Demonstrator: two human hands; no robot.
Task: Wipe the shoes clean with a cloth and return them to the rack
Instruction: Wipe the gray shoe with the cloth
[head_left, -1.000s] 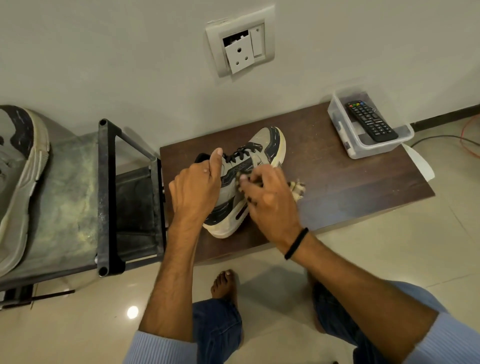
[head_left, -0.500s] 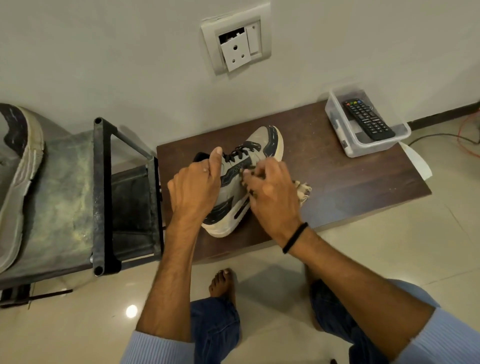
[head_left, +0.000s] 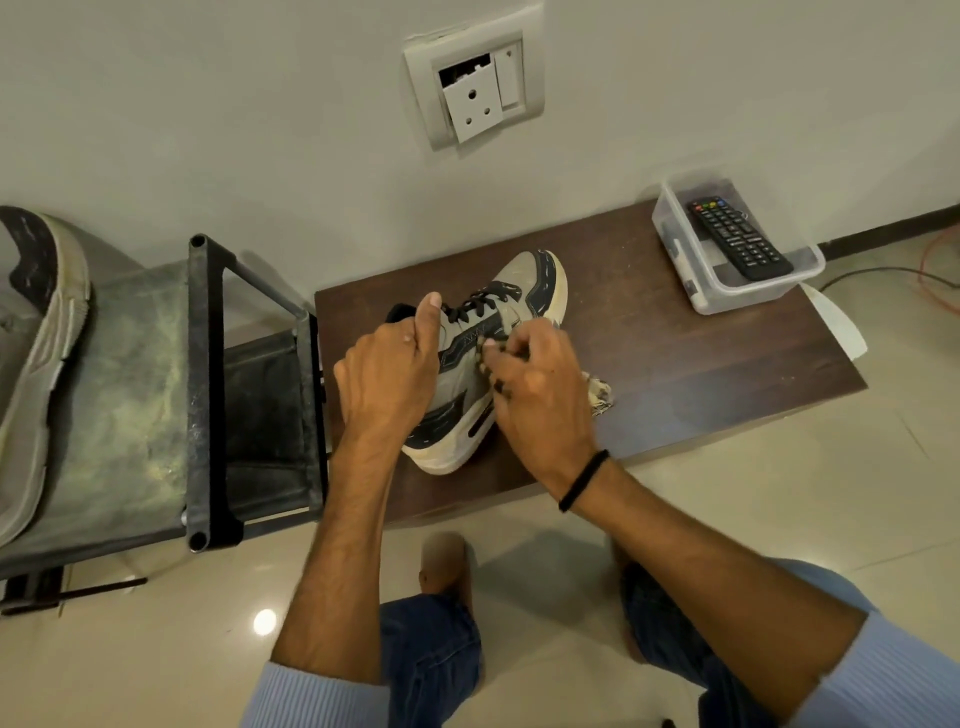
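sneaker (head_left: 519, 291) sits on the dark counter (head_left: 675, 353), left hand (head_left: 387, 374) gripping its heel collar, right hand (head_left: 540, 395) pinching the cloth (head_left: 597, 396) against its side, other shoe (head_left: 36, 364) up on the rack (head_left: 200, 389)

Beige and black shoe (head_left: 483, 358), dark brown table (head_left: 675, 364), black remote (head_left: 740, 236), black wristband (head_left: 583, 480)

beige-black sneaker (head_left: 457, 400): upright, centre, toe upper right | patterned cloth (head_left: 598, 396): crumpled, beside it | second sneaker (head_left: 36, 364): on rack (head_left: 200, 389), left edge
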